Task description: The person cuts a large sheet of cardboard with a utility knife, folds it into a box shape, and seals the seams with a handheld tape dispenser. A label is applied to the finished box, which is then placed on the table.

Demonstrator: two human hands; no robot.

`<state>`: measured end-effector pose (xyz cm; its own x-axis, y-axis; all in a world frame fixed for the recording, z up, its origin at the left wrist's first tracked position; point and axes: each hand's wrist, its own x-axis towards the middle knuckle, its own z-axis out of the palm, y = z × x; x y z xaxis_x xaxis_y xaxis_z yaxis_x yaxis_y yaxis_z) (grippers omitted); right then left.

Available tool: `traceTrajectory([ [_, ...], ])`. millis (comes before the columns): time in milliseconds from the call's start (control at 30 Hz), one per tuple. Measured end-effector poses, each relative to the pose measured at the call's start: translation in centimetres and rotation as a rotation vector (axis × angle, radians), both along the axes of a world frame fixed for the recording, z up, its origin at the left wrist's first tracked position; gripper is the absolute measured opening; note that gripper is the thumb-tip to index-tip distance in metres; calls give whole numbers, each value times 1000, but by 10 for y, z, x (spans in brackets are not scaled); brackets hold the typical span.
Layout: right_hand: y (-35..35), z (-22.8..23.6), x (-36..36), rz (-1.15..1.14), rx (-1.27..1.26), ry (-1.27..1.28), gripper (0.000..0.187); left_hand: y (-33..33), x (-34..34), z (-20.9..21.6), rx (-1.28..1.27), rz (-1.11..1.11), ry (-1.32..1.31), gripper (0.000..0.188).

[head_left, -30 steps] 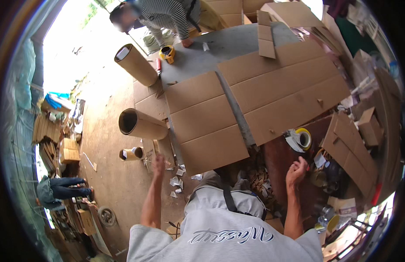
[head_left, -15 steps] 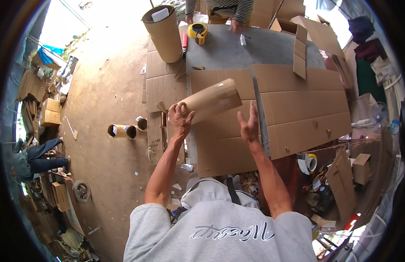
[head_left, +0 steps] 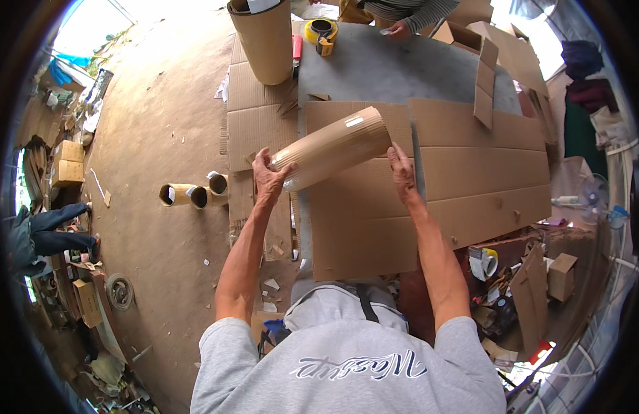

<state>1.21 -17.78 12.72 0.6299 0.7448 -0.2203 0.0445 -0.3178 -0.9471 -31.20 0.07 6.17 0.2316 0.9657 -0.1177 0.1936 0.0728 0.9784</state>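
Note:
A cardboard roll [head_left: 336,148], with the corrugations showing and a small white patch near its far end, is held at a tilt above a flat cardboard sheet [head_left: 361,241]. My left hand [head_left: 270,178] grips its left end, thumb along the near side. At the right end, my right hand [head_left: 403,172] has its fingertips against the lower rim; the fingers' inner side is partly hidden. A second creased cardboard sheet [head_left: 485,169] lies to the right on the grey table [head_left: 409,65].
A tall cardboard tube [head_left: 264,48] stands at the table's far left, beside a yellow tape dispenser [head_left: 323,38]. Across the table is a co-worker's hand [head_left: 398,30] holding something small and pale. Short cardboard tubes [head_left: 198,197] stand on the floor to the left. Cluttered scraps and a small box [head_left: 562,276] lie at right.
My right hand has come up from open beside the roll to touch its right end. The roll has turned, bringing the white patch into fuller view. The co-worker's hand has shifted right.

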Motion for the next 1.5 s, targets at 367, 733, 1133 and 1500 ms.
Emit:
traceTrajectory([
  [367,-119,-77,-3,-90,-33,154,51,-54,43,36,-372,-48,-393,112],
  [733,2,-16,115,195,-24,-632,45,-69,64,32,-441,-201,-234,118],
  [1133,206,-60,74,1025,-341,-1057,97,-101,84,34,-383,-108,-161,121],
  [1500,226,-53,94,993,-403,-1217,115,-111,87,27,-355,-48,-312,112],
])
